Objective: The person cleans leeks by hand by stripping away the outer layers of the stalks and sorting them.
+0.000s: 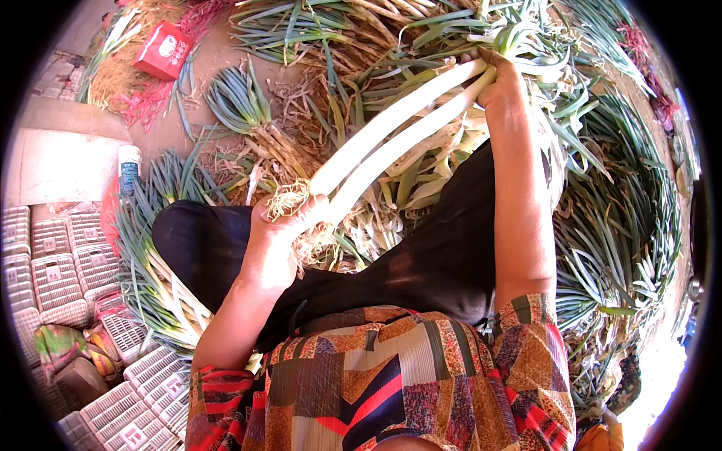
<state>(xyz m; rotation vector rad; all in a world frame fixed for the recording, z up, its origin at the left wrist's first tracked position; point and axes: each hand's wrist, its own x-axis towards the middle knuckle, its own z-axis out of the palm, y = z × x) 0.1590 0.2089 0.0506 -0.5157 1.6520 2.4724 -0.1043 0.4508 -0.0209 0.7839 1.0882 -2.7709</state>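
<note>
Two long green onions with thick white stalks (395, 135) lie slantwise across my lap, side by side. My left hand (279, 231) is closed around their root ends, where tangled roots (287, 200) stick out between and below the fingers. At the upper right, my right hand (496, 76) grips the same stalks where the white turns to green leaves (524, 45). Peeled leaves and dry husks (372, 225) lie beneath the stalks, between my legs.
Green onions are heaped at the right (615, 214), at the top (316, 28) and by my left knee (169, 282). White plastic crates (59, 287) stand at the left. A white tub (130, 169) and a red box (163, 51) stand farther off.
</note>
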